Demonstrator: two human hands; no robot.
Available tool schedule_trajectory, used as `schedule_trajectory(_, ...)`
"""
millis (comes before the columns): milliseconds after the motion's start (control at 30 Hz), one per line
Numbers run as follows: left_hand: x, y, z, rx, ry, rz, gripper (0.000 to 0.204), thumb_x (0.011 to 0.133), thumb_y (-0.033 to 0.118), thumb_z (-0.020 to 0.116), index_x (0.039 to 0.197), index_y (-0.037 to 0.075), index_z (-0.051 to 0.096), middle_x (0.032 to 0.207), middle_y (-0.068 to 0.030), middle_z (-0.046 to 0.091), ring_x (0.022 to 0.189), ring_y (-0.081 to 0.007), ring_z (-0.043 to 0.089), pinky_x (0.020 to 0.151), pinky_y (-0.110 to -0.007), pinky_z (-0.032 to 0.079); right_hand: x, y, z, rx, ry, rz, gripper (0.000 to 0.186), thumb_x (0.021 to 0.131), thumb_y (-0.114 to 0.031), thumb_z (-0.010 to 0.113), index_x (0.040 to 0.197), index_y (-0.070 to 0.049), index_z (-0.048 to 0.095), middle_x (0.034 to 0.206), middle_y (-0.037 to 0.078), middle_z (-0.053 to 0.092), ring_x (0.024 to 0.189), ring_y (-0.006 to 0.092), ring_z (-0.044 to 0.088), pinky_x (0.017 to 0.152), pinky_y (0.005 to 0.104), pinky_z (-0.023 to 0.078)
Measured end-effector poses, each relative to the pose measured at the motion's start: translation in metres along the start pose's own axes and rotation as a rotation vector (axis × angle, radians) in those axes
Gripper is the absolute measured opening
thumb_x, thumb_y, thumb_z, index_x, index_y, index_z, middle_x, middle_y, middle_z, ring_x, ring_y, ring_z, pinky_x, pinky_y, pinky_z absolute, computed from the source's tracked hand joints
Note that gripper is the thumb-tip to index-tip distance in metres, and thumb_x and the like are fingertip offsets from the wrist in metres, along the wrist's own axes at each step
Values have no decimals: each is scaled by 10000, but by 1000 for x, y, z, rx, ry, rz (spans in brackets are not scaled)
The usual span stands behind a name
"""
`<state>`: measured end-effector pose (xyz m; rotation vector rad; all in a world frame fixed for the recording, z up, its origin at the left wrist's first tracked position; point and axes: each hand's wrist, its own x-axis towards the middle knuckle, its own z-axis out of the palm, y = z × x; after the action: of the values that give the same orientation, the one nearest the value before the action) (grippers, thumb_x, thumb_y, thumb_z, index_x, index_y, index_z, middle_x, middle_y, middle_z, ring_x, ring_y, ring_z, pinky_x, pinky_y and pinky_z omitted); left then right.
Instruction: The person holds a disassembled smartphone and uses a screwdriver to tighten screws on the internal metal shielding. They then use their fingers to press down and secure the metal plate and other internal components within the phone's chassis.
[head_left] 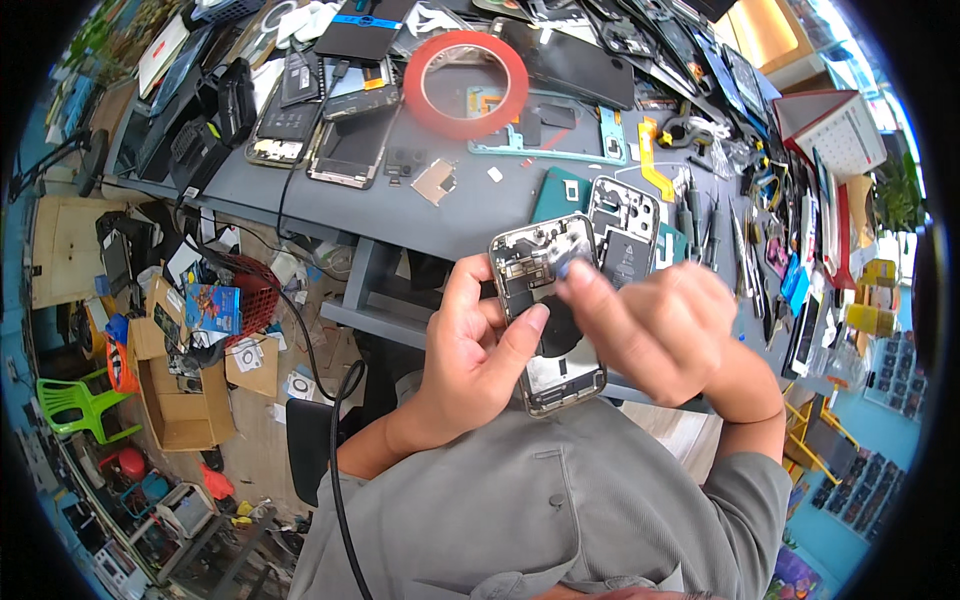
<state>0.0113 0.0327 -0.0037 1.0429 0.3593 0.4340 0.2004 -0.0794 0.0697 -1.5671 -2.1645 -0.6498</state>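
My left hand point(462, 350) grips an opened phone housing point(555, 375) by its left edge, with the thumb laid over its inside. The housing tilts upright above my lap, and metal parts and a dark round patch show inside it. Over its upper right part, my right hand point(660, 335) is closed in a pinch. Something small and bluish shows at its fingertips, too smeared to name. Just behind, a second opened phone point(625, 222) with a black battery lies on the desk, partly covered by my right hand. A dark green panel point(553, 196) lies beside it.
A roll of red tape point(466, 132) lies on the grey desk point(440, 215) among loose phone parts. Screwdrivers point(712, 225) and tweezers stand at the right. A black cable point(335, 450) hangs past my left side. An open drawer point(375, 322) juts out under the desk.
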Motion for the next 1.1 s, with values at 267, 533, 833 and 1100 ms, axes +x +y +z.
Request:
schedule_trajectory(267, -10, -9, 11, 35, -26, 74, 437, 1050, 1, 608, 1406, -39, 358, 1158, -100, 740, 1019, -65, 662, 841, -203, 510, -15, -23, 10, 1, 91, 48, 459, 677, -112, 884, 1112, 11, 804, 744, -44, 498, 563, 70, 412, 483, 255, 269)
schedule_trajectory(533, -15, -10, 16, 65, -43, 101, 425, 1041, -16, 609, 1379, -65, 355, 1097, -107, 744, 1026, -77, 671, 880, -216, 515, -17, -25, 14, -52, 157, 20, 448, 686, -127, 889, 1102, 15, 802, 739, -46, 506, 563, 72, 396, 483, 255, 259)
schedule_trajectory(833, -19, -11, 10, 166, -96, 105, 499, 1047, 16, 613, 1448, -6, 316, 1304, -163, 673, 1190, -128, 625, 1030, -287, 469, -17, -29, 15, -11, 135, 56, 409, 724, -113, 888, 1090, 41, 788, 692, -50, 506, 538, 75, 390, 472, 265, 242)
schedule_trajectory(1100, -19, -16, 6, 223, -113, 129, 504, 1039, -18, 596, 1452, -25, 308, 1252, -144, 680, 1148, -110, 635, 994, -266, 482, -22, -31, 21, 42, 185, 145, 382, 713, -64, 898, 1064, 37, 787, 714, -31, 564, 531, 80, 465, 458, 266, 275)
